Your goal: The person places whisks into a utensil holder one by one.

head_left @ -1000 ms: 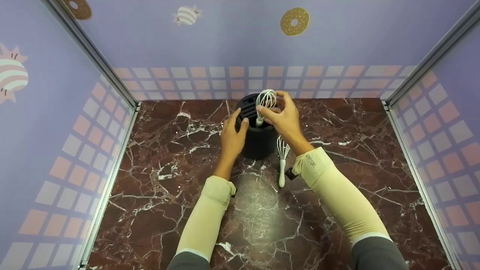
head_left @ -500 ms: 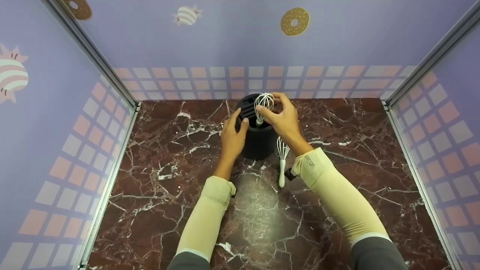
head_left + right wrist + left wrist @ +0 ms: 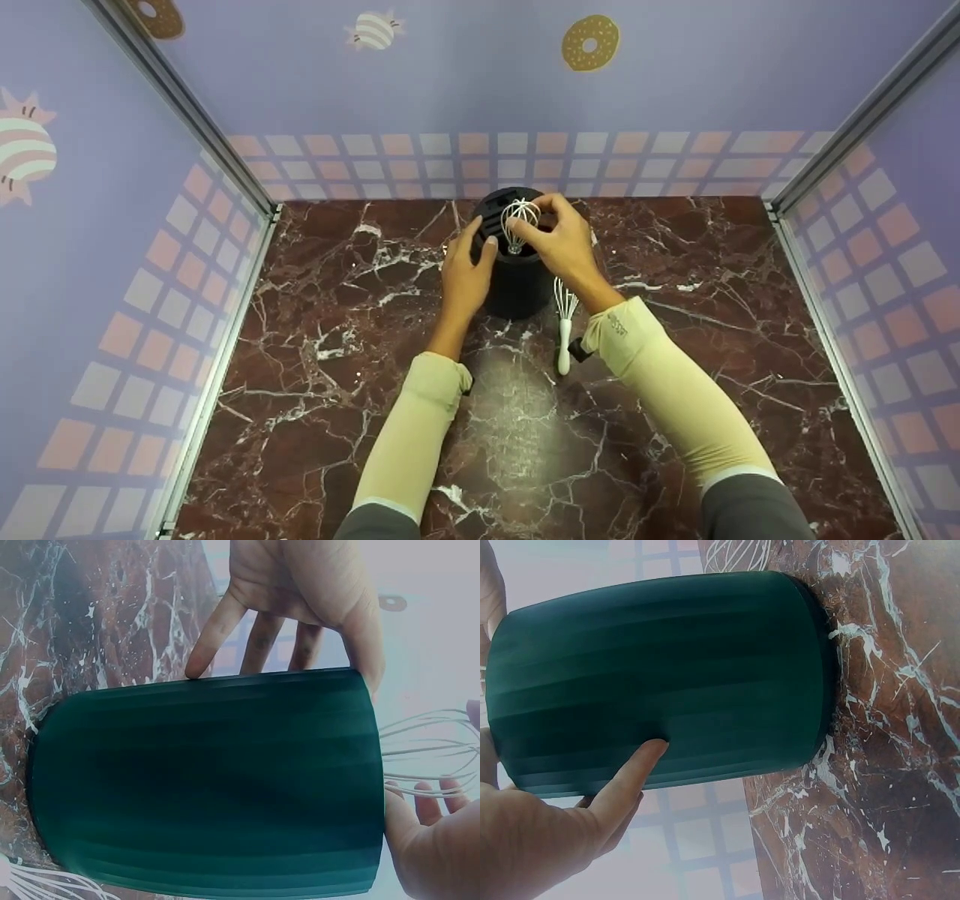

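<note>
The left hand (image 3: pixel 464 276), near the head view's centre, spreads against a dark holder (image 3: pixel 516 291); the right hand (image 3: pixel 564 238) pinches a whisk (image 3: pixel 514 241) standing in its top.

Showing small dark lettering (image 3: pixel 617 324) on the right sleeve (image 3: pixel 671 382), toward its far end; appearing too blurred for reading, giving no legible word.

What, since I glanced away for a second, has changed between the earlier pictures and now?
The right hand and the whisk it holds have moved down and slightly left, the whisk sinking deeper into the dark holder. Nothing was newly grasped or let go. The left hand stays against the holder, and the other whisk lies in place on the table.
</note>
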A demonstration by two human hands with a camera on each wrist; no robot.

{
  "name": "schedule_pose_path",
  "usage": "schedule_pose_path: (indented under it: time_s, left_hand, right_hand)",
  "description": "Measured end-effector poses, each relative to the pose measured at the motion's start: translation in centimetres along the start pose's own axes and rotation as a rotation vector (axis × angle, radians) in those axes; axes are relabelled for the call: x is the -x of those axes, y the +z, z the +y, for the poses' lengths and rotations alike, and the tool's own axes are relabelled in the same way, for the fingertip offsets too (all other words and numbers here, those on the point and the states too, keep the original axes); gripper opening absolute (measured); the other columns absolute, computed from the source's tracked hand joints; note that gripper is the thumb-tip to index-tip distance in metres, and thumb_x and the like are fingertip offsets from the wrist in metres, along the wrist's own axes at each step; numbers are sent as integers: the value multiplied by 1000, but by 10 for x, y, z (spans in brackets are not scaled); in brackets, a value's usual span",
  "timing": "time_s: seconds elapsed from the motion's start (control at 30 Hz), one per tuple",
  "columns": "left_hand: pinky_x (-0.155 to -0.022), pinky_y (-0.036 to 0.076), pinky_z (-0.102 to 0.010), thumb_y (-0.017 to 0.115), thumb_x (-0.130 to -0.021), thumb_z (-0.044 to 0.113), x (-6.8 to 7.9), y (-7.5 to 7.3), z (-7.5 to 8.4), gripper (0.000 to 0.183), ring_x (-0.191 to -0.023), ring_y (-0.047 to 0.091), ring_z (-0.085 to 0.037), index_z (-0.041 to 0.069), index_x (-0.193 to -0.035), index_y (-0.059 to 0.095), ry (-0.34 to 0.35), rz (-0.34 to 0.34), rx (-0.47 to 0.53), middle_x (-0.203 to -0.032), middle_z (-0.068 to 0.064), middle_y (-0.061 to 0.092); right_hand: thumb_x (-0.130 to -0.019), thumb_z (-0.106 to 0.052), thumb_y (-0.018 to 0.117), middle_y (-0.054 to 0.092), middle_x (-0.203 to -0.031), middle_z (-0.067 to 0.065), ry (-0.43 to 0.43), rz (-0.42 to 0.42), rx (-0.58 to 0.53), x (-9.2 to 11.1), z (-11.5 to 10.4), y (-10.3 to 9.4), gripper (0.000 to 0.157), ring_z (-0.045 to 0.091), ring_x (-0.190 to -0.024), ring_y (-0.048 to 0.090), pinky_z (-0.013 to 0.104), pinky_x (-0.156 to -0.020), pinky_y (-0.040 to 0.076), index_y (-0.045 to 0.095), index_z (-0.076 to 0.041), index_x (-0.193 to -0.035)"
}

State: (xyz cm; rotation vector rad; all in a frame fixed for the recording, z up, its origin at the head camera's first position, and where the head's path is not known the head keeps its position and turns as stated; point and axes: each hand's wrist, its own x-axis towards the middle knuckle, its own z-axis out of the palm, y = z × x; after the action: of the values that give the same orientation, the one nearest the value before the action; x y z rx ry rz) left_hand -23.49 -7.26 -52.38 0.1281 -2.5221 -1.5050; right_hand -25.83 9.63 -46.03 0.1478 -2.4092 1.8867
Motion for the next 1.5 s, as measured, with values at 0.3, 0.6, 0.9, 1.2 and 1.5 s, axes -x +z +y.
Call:
schedule_pose_path:
  time_s: [0.3, 0.6, 0.9, 1.2, 1.5]
  left_hand:
    - [-113, 39, -55, 52, -103, 50, -1, 1, -3, 52, -140, 48, -33, 34, -152, 49, 17, 9, -7, -151, -9, 51]
    - [-114, 39, -54, 54, -103, 48, -2, 2, -3, 51, -140, 49, -33, 32, -152, 50, 29, 18, 4, -150, -11, 52]
    - [-114, 39, -52, 53, -104, 47, -1, 2, -2, 51, -140, 49, -32, 31, -152, 49, 36, 24, -7, -150, -10, 52]
    - [-114, 38, -55, 52, -104, 48, -1, 1, -2, 51, -142, 46, -33, 35, -152, 48, 19, 11, -3, -151, -7, 50]
    - [-115, 37, -53, 52, -104, 47, -1, 1, -3, 51, -142, 47, -32, 34, -153, 48, 27, 13, -12, -152, -8, 50]
  right_hand:
    - [-85, -43, 82, 68, -122, 13, -31, -22, -19, 2, 2, -2, 47, 16, -112, 69, 35, -90, 56, 63, -12, -115]
    - [-86, -37, 83, 68, -116, 12, -36, 4, -87, 3, 3, -6, 44, 17, -109, 69, 30, -90, 54, 63, -8, -113]
    - [-90, -19, 80, 65, -111, 9, 9, 54, -292, 5, -4, -23, 33, 21, -105, 67, 33, -91, 59, 60, -3, -112]
    - [-92, -12, 76, 62, -110, 15, -25, 158, -441, 7, 1, -52, 29, 29, -98, 69, 40, -89, 60, 56, -1, -110]
    - [-94, -16, 75, 63, -100, 10, 25, 257, -450, 13, 34, -73, 31, 21, -78, 73, 44, -79, 62, 56, 0, -112]
